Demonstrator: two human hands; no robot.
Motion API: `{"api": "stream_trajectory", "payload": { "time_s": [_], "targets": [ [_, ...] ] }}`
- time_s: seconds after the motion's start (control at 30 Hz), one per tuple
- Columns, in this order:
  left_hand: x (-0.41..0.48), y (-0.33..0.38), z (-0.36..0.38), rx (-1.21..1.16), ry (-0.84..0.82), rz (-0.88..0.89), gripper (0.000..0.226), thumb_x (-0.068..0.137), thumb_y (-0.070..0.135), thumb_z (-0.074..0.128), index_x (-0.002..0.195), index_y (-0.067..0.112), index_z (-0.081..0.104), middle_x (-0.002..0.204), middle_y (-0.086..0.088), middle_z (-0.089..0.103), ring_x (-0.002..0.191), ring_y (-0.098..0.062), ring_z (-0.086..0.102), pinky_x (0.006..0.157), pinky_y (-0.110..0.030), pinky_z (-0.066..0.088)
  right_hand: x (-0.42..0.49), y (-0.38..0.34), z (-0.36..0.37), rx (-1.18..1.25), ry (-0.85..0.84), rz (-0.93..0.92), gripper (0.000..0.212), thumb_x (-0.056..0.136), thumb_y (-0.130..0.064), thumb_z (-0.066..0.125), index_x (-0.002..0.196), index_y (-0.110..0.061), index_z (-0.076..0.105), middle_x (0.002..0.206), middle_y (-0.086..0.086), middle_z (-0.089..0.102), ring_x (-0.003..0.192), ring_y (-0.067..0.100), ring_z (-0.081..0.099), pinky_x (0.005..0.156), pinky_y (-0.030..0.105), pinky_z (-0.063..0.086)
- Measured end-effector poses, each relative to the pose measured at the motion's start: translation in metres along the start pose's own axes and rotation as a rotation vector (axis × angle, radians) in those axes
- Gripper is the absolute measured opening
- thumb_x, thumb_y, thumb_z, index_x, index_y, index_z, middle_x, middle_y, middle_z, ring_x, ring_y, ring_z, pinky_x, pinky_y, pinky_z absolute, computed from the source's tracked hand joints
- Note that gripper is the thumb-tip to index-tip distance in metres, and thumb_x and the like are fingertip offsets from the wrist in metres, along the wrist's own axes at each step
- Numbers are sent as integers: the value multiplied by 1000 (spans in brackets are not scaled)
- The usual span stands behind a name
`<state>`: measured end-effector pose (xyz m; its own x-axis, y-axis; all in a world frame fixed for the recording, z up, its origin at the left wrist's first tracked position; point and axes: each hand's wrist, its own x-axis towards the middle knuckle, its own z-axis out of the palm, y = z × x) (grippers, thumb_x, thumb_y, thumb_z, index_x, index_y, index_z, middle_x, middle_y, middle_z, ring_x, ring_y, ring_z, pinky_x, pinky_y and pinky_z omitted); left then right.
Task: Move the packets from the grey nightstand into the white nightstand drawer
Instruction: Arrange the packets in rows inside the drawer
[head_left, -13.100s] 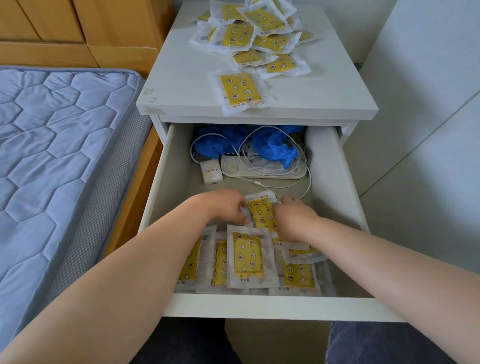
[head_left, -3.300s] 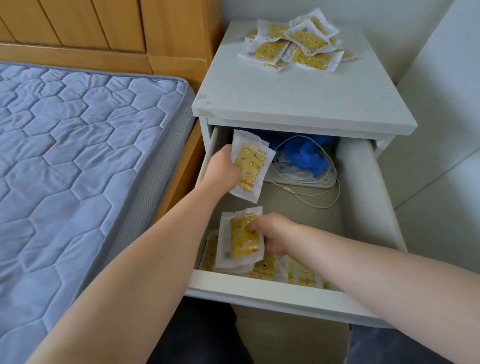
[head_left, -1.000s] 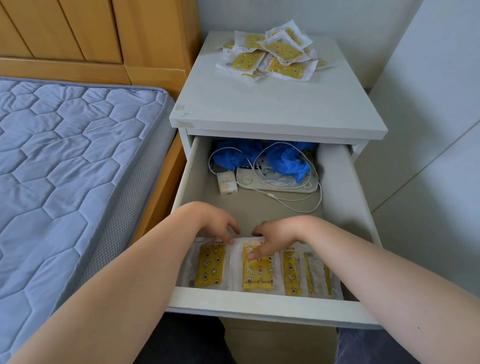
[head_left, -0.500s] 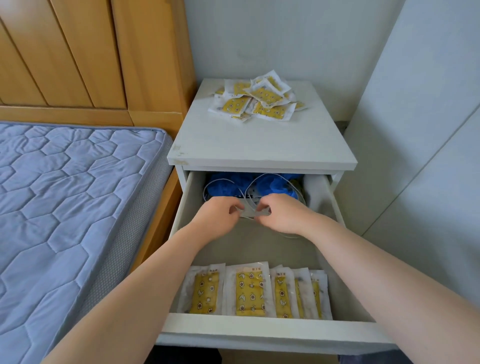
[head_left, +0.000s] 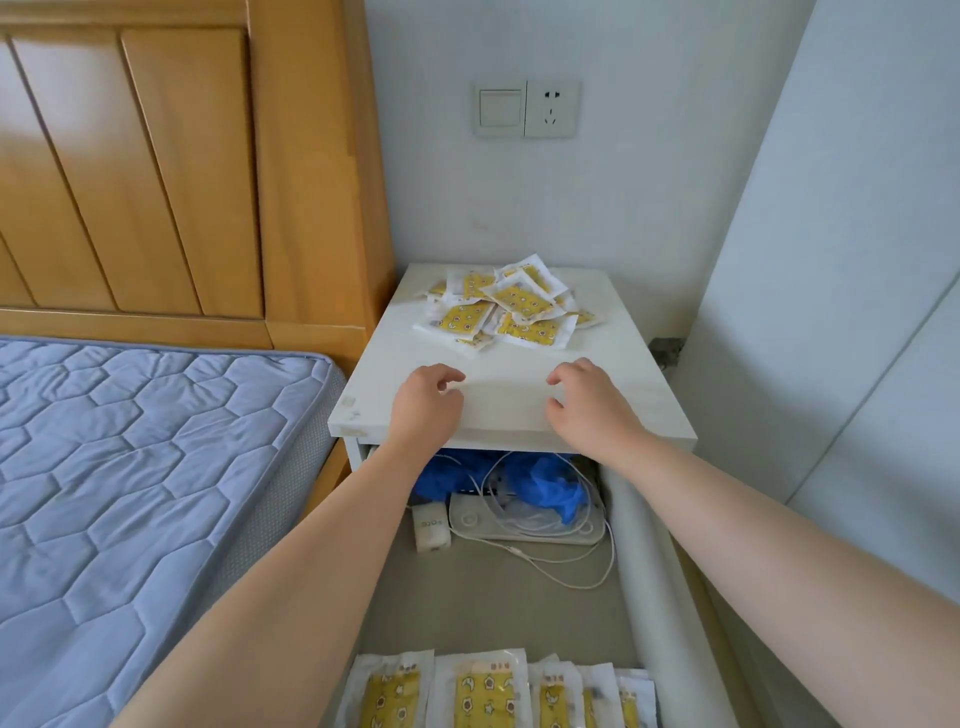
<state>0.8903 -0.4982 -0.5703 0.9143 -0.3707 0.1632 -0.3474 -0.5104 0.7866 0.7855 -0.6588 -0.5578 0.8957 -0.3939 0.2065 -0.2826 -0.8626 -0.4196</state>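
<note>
Row (head_left: 493, 691) of packets at 6 o'clock, against the drawer (head_left: 641, 551) front. They sit side by side and overlapping, print up, likely filed that way to save floor space. Five are visible; the frame edge cuts them off and overlap may hide more.

Further back in the drawer at 12 o'clock from the row is other stuff, well apart from the packets: one white adapter (head_left: 431, 527), one flat white device (head_left: 524, 526), one looped cable (head_left: 571, 569) and a blue cloth (head_left: 545, 488), one or two pieces, can't tell. The middle floor is bare, so there's room for more packets.

Two hands, both empty, are over the front part of the top (head_left: 634, 410). The left hand (head_left: 428, 402) is at 11 o'clock and the right hand (head_left: 587, 402) at 1 o'clock. Fingers are loosely curled with a narrow thumb-to-finger gap, gripping nothing. Judged as set for the next pick — one packet per hand.

Pile (head_left: 509, 309) at 12 o'clock, at the back of the top and just beyond the fingertips, not touched. It's loose, criss-crossed and tilted. At least eight packets, exact count hidden by overlap. Task looks partway done — the pile is bigger than the row.

Mattress (head_left: 130, 467) at 9 o'clock, headboard (head_left: 156, 156) at 10, one switch-and-socket plate (head_left: 524, 107) on the wall at 12.
</note>
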Motion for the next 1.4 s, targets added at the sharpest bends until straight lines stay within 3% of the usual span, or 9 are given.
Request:
{"api": "stream_trajectory", "payload": {
  "time_s": [0.13, 0.33, 0.63, 0.73, 0.83, 0.97, 1.1, 1.23, 1.4],
  "targets": [
    [33, 2, 9, 100, -40, -27, 53, 93, 24, 54, 144, 21, 36, 154, -7, 24, 141, -25, 21, 112, -38, 25, 33, 24, 11, 10, 17, 191, 65, 92, -33, 51, 145, -8, 24, 153, 12, 20, 140, 31, 20, 112, 43, 26],
    [71, -8, 26, 559, -124, 14, 72, 95, 53, 38, 152, 31, 1, 161, 1, -7, 148, -22, -6, 118, -44, 7, 81, 38, 22, -64, 54, 221, 77, 89, -48, 50, 149, -19, 12, 159, 6, 3, 146, 26, 5, 113, 54, 15],
    [102, -8, 34, 709, -221, 150, 55, 97, 51, 27, 150, 38, 18, 161, 6, 3, 148, -18, -1, 119, -43, 6, 102, 42, 30, -166, -104, 29, 51, 95, -42, 36, 144, -27, 37, 156, -4, 26, 144, 20, 17, 116, 48, 12],
    [88, -3, 31, 693, -199, 187, 48, 98, 47, 30, 146, 40, 30, 159, 6, 15, 145, -19, 12, 116, -38, 15, 95, 40, 26, -24, 114, -33, 27, 91, -26, 45, 89, -14, 69, 102, 5, 68, 104, 27, 53, 89, 34, 37],
    [71, 1, 28, 609, -141, 227, 41, 97, 39, 38, 137, 35, 46, 143, 6, 40, 133, -17, 31, 107, -34, 29, 83, 39, 21, 142, 340, -34, 40, 85, -15, 49, 49, -12, 34, 48, 0, 38, 59, 24, 38, 58, 28, 24],
    [50, 3, 25, 436, 2, 163, 42, 93, 32, 45, 134, 24, 46, 126, 0, 51, 123, -20, 40, 101, -32, 35, 79, 39, 20, 94, 359, -87, 15, 87, -19, 52, 83, -9, 62, 91, 2, 60, 94, 20, 49, 84, 34, 41],
    [40, -1, 29, 599, -1, 135, 60, 93, 49, 38, 148, 29, 21, 153, -2, 23, 142, -22, 16, 114, -39, 18, 86, 38, 26, -56, 84, -127, 51, 95, -36, 42, 140, -13, 41, 154, 4, 26, 144, 22, 16, 118, 41, 13],
    [48, -3, 30, 719, -164, 105, 64, 95, 58, 24, 151, 35, 4, 161, 3, -5, 147, -21, -11, 118, -49, -1, 95, 39, 28, -181, -134, -130, 61, 98, -46, 28, 152, -21, 13, 161, -3, -1, 147, 16, -6, 119, 48, -1],
    [48, -3, 30, 729, -161, 128, 62, 95, 58, 24, 150, 33, 15, 160, 4, 10, 147, -22, 4, 117, -48, 7, 97, 38, 30, -142, -138, -123, 56, 97, -42, 31, 148, -21, 26, 157, -4, 21, 144, 15, 17, 118, 48, 6]
  ]
}}
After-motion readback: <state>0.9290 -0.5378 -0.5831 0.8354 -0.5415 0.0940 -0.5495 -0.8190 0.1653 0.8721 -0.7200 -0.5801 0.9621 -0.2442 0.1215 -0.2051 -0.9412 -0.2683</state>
